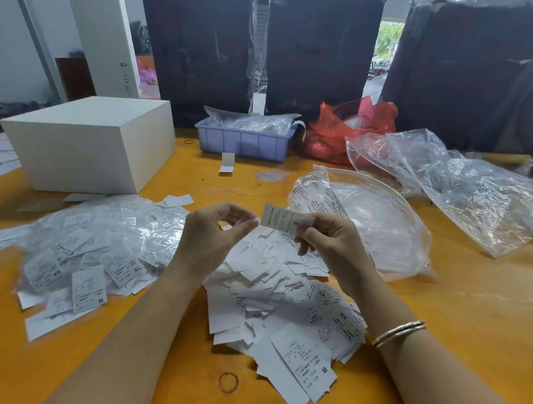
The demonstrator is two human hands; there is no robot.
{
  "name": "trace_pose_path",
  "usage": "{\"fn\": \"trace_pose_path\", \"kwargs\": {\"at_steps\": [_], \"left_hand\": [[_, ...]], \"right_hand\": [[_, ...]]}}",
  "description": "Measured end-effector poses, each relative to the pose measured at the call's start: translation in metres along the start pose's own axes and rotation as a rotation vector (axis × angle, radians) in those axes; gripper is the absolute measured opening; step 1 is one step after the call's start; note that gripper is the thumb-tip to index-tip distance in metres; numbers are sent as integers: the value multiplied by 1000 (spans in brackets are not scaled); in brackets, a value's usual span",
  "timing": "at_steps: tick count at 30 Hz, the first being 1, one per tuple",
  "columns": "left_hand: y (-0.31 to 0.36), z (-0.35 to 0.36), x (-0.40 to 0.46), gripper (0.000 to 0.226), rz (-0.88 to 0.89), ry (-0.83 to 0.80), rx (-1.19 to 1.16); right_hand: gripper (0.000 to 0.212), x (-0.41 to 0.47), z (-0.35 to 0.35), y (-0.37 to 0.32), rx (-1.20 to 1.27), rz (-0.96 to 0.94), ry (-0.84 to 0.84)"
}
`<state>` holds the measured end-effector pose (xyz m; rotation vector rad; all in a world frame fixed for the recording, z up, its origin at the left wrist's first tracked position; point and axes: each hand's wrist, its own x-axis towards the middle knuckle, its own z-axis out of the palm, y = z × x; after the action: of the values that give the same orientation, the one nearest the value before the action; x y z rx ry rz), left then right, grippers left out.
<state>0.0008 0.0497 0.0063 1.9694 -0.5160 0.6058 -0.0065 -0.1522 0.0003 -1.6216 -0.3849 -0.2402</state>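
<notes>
Nearest on the orange-yellow bench [472, 311], a thin brown rubber band [228, 382] is seen lying flat, just in front of a loose heap of white printed size labels [282, 313], over which both forearms are stretched. A second heap of labels on crinkled clear film [82, 252] is spread to the left. Above the middle heap, a small white label marked S [284, 220] is pinched between the thumb and curled fingers of the right hand [332, 241], whose wrist is ringed by a gold bangle [399, 332]. The left hand [216, 230] is held just beside it, fingers curled and thumb stretched toward the label's free end; whether anything is pinched there cannot be told. Behind the hands, a clear zip bag with black print [367, 228] is laid. Farther back are set a white rectangular box [86, 145], a lilac plastic crate [244, 142], a red plastic bag [343, 128] and crumpled clear plastic sheeting [465, 184]. Tall black wrapped bundles [197, 48] are stood at the far edge.
</notes>
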Motion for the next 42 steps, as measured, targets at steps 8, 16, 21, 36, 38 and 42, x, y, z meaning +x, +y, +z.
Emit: {"fn": "trace_pose_path", "kwargs": {"at_steps": [8,16,21,36,38,42], "left_hand": [[-1,-1,0,16,-8,-96,-7],[-2,-1,1,17,-116,-147,-135],[-3,-1,2,17,-173,-67,-186],[0,0,1,15,-60,-19,-9],[0,0,1,15,-51,-19,0],[1,0,1,14,-38,-29,12]], "right_hand": [[27,0,1,1,-182,27,-110],[32,1,0,1,-104,59,-48],[37,3,-2,-2,95,29,87],[40,-1,4,-8,26,-75,64],[42,-1,6,-7,-12,-95,54],[39,-2,9,-5,-125,-158,73]]}}
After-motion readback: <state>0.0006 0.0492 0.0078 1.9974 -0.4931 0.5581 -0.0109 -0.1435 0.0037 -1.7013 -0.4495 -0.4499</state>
